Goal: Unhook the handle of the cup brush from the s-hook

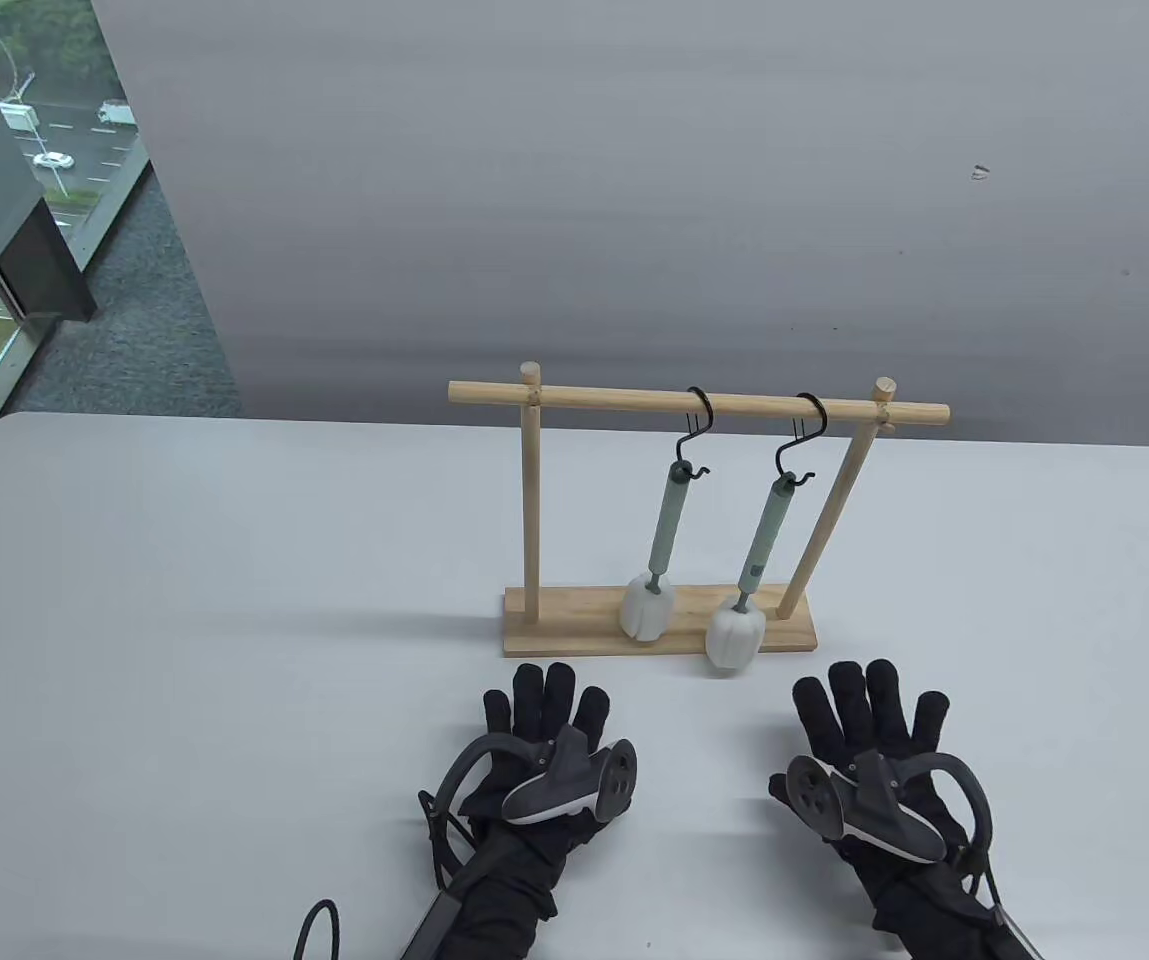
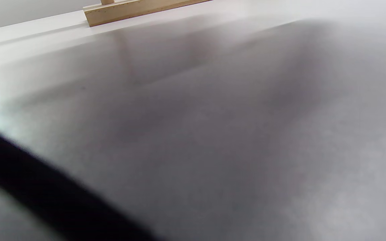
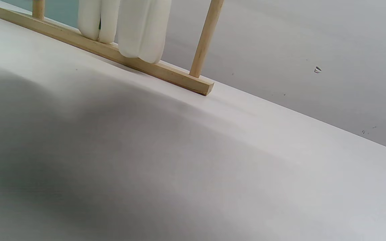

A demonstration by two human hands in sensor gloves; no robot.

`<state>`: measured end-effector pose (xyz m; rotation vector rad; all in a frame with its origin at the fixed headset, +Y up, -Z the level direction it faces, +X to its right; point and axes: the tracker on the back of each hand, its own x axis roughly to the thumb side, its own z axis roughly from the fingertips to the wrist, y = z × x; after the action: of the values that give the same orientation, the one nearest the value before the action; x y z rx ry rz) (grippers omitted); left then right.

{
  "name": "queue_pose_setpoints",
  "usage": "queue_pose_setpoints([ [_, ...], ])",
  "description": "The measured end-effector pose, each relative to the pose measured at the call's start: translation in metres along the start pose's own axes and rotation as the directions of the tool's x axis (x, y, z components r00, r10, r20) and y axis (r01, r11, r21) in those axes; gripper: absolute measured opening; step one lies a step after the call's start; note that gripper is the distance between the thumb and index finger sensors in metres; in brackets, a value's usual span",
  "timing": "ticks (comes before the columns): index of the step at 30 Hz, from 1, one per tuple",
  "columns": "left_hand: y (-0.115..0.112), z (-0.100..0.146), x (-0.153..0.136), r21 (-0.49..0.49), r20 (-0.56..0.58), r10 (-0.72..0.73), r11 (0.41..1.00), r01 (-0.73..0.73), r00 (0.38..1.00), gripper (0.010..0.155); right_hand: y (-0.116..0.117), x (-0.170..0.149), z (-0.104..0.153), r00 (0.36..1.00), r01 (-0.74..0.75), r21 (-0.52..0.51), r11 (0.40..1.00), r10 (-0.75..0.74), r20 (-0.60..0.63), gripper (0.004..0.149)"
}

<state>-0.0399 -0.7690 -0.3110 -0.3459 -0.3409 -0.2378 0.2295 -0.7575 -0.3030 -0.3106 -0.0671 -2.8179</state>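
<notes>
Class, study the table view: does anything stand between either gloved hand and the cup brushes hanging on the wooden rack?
Nothing visible does. The left hand and right hand lie flat on the table, just in front of the rack. Both cup brushes hang from s-hooks, with only bare tabletop between.

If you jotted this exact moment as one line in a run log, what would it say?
stage: not started | left hand: flat on table, holds nothing | right hand: flat, holds nothing | cup brushes: both on s-hooks

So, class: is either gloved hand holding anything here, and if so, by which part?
Nothing is held. The left hand and right hand lie flat on the table; both cup brushes hang untouched.
</notes>
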Motion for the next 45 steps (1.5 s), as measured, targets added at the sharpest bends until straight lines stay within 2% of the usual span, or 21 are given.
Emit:
queue_pose_setpoints([
  [9, -0.002, 0.000, 0.000, -0.023, -0.009, -0.024, 0.999, 0.024, 1.000, 0.094, 0.000, -0.001, 0.000, 1.000, 0.026, 0.000, 1.000, -0.026, -0.008, 0.091],
  [13, -0.001, 0.000, 0.001, 0.008, 0.002, -0.019, 1.000, 0.019, 1.000, 0.093, 0.001, -0.002, -0.001, 0.999, 0.030, 0.019, 0.999, -0.029, -0.012, 0.091],
  [16, 0.003, 0.001, -0.001, 0.056, 0.016, 0.031, 0.998, -0.031, 0.999, 0.092, 0.001, -0.002, 0.000, 0.999, 0.043, 0.032, 0.999, -0.042, -0.011, 0.090],
  [18, 0.006, 0.002, -0.004, 0.065, 0.025, 0.109, 0.992, -0.110, 0.994, 0.092, 0.001, -0.002, 0.000, 0.999, 0.050, 0.037, 0.998, -0.050, -0.011, 0.090],
  [21, 0.012, 0.003, -0.008, 0.152, 0.054, 0.244, 0.956, -0.250, 0.968, 0.090, 0.002, -0.002, -0.001, 0.998, 0.055, 0.035, 0.998, -0.055, -0.008, 0.089],
  [25, 0.023, 0.001, -0.015, 0.250, 0.104, 0.439, 0.857, -0.451, 0.892, 0.084, 0.003, -0.002, -0.002, 0.997, 0.071, 0.032, 0.997, -0.071, -0.004, 0.089],
  [30, 0.035, -0.008, -0.021, 0.335, 0.170, 0.681, 0.640, -0.692, 0.712, 0.080, 0.004, -0.003, -0.003, 0.995, 0.097, 0.033, 0.995, -0.097, 0.002, 0.088],
  [37, 0.057, -0.028, -0.026, 0.381, 0.283, 0.835, 0.353, -0.855, 0.471, 0.079, 0.002, -0.005, -0.002, 0.991, 0.130, 0.024, 0.991, -0.130, 0.015, 0.087],
  [39, 0.063, -0.036, -0.027, 0.395, 0.318, 0.838, 0.307, -0.866, 0.443, 0.078, 0.001, -0.005, -0.002, 0.990, 0.140, 0.023, 0.990, -0.140, 0.019, 0.087],
  [42, 0.072, -0.045, -0.028, 0.475, 0.360, 0.817, 0.254, -0.843, 0.449, 0.076, 0.002, -0.006, -0.002, 0.987, 0.156, 0.028, 0.987, -0.157, 0.035, 0.086],
  [45, 0.081, -0.056, -0.029, 0.508, 0.367, 0.819, 0.222, -0.833, 0.442, 0.075, 0.002, -0.006, -0.003, 0.984, 0.170, 0.037, 0.985, -0.171, 0.049, 0.086],
])
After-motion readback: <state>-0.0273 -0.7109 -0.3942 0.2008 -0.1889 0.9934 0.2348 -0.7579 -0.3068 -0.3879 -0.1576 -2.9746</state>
